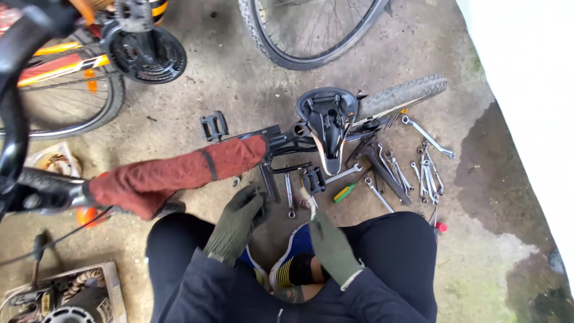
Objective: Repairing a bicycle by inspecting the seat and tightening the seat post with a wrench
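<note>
Concrete floor, stained and damp at the right by a white wall. Person squats, both hands gloved. Left hand reaches fwd, fingers curled loosely over nothing, tips near a black metal bar on the floor. Right hand pinches a small pale part between thumb and forefinger; what kind of part cannot be told. Just ahead lies a black pedal, with an upturned saddle beyond it.

Spanners scattered right of the saddle, a green-handled screwdriver beside the pedal, a second pedal further left. Red cloth wraps a bike bar at left. Orange bike with chainring top left; loose wheel top centre.

Judgement: keep the pinch firm and low over the floor, a dropped part would be lost among the tools. Bring the left hand in to steady the mating piece before offering the part up.
</note>
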